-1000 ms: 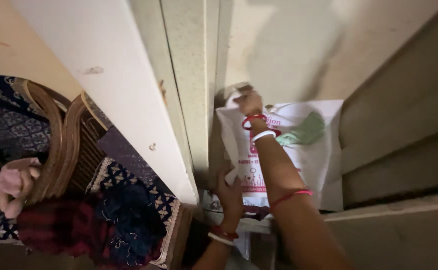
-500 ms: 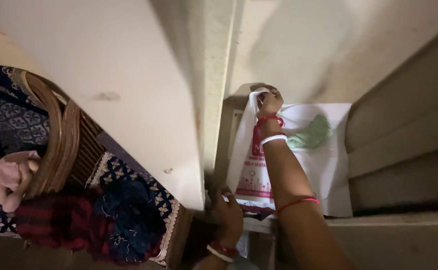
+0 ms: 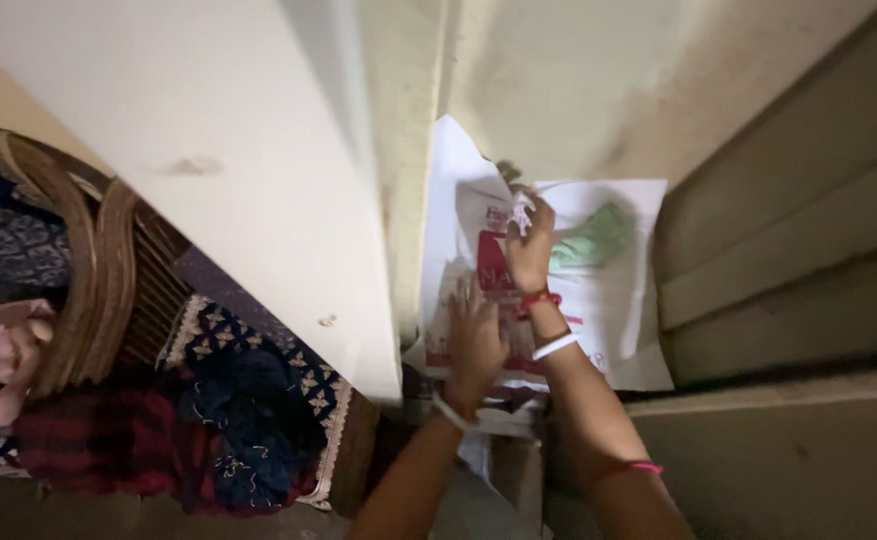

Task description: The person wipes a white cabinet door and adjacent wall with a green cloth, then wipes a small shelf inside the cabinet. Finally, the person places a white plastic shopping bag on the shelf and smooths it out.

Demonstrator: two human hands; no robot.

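Dim corner btwn a white panel (image 3: 208, 150) and beige wall (image 3: 598, 90), stepped ledges (image 3: 788, 250) off to the right. Pinching the top edge of a white plastic bag (image 3: 608, 300) w/ right hand (image 3: 530, 250), fingers closed on the film. Pressing left hand (image 3: 476, 340) flat & open against the bag's lower front, just below-left of the right hand, holding nothing. Bag standing upright, long axis vertical, directly ahead of both hands; green patch (image 3: 593, 240) showing just right of the right hand. Wicker chair (image 3: 88, 280) sitting well left.
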